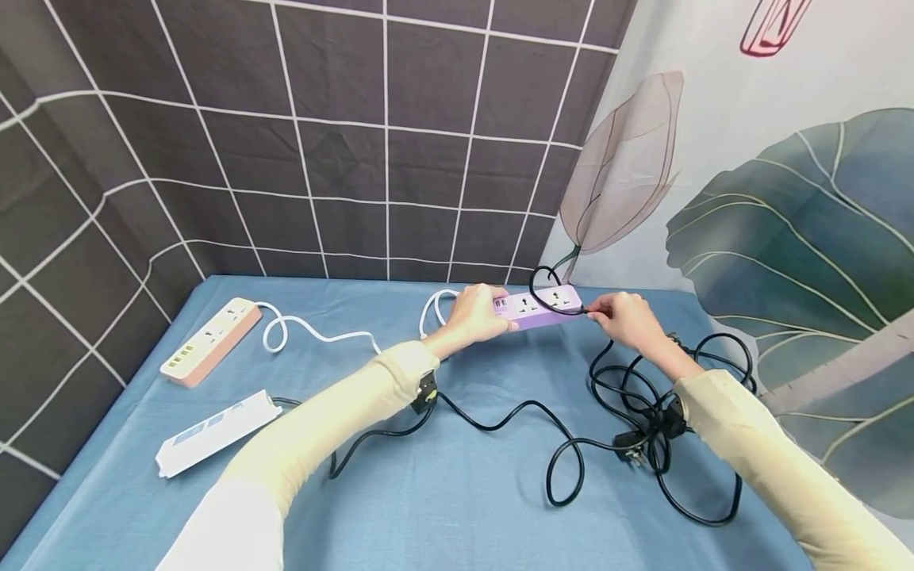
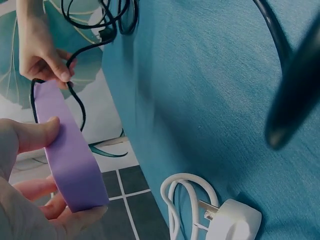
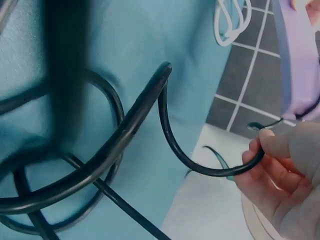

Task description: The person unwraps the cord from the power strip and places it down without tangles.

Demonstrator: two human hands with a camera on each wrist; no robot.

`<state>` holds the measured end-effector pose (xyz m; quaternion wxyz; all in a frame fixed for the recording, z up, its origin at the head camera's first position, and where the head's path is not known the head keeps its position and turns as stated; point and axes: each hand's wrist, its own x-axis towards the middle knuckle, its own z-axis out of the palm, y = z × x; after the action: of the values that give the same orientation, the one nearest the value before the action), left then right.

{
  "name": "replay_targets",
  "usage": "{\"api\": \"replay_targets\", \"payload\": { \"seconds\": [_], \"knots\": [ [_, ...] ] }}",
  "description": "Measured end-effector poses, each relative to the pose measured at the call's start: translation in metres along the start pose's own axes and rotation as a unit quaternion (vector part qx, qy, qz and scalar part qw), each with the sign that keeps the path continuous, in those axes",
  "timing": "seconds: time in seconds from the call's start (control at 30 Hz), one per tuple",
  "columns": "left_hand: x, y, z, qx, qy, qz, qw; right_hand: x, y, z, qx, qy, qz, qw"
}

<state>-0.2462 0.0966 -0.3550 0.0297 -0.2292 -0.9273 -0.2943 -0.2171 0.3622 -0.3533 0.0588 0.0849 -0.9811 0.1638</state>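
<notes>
Above the far edge of the blue cloth, my left hand (image 1: 473,314) grips the left end of a purple power strip (image 1: 534,319). Its thumb lies on one side and its fingers on the other, as the left wrist view shows. At the strip's right end, my right hand (image 1: 628,319) pinches a black cable (image 3: 200,171) between thumb and fingers. A loop of this cable crosses the strip's socket face and arches up behind it. From the right hand the cable runs down to a black tangle (image 1: 646,420) on the cloth, partly hidden by the right forearm.
A white and pink power strip (image 1: 214,339) with a white cord lies far left. Nearer stands a white strip (image 1: 217,432), its black cord passing under the left arm. A white plug (image 2: 234,220) with coiled cord lies below the left hand. Gridded dark fabric (image 1: 328,159) hangs behind.
</notes>
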Motion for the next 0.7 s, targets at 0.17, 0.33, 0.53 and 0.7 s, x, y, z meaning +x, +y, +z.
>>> {"api": "replay_targets", "payload": {
  "seconds": [0.17,0.33,0.53,0.7],
  "knots": [
    [0.001,0.001,0.004,0.021,-0.013,-0.012,0.9996,-0.002,0.007,-0.013,-0.031,0.042,0.008,0.999],
    [0.004,0.000,0.012,0.041,-0.017,-0.035,0.9984,-0.006,0.011,-0.027,-0.045,0.077,0.004,0.996],
    [0.006,-0.002,0.017,0.058,-0.009,-0.056,0.9967,-0.013,0.015,-0.040,-0.071,0.138,-0.062,0.986],
    [0.008,-0.008,0.019,0.065,0.018,-0.078,0.9947,-0.021,0.014,-0.055,-0.096,0.169,-0.138,0.971]
  ]
}}
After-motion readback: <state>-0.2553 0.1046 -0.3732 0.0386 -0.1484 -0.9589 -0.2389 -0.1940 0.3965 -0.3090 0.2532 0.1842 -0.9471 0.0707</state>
